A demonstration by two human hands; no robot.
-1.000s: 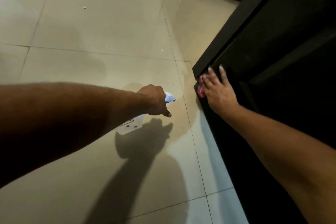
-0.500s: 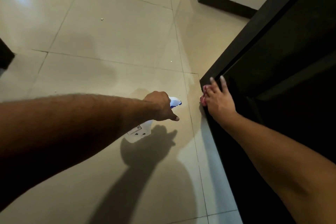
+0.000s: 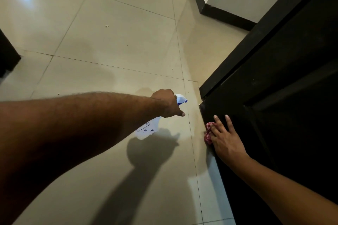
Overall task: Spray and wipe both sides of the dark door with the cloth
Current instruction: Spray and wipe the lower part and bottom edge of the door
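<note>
Right hand (image 3: 225, 140) flat, fingers straight and spread, presses pink cloth (image 3: 208, 133) against dark door (image 3: 274, 97), low at its left edge. Farther left: left hand (image 3: 167, 103) wrapped round white spray bottle (image 3: 146, 129), above tiled floor (image 3: 109, 51).

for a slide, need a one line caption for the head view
Right hand presses a pink cloth on the dark door near the floor; left hand grips a spray bottle.
</note>
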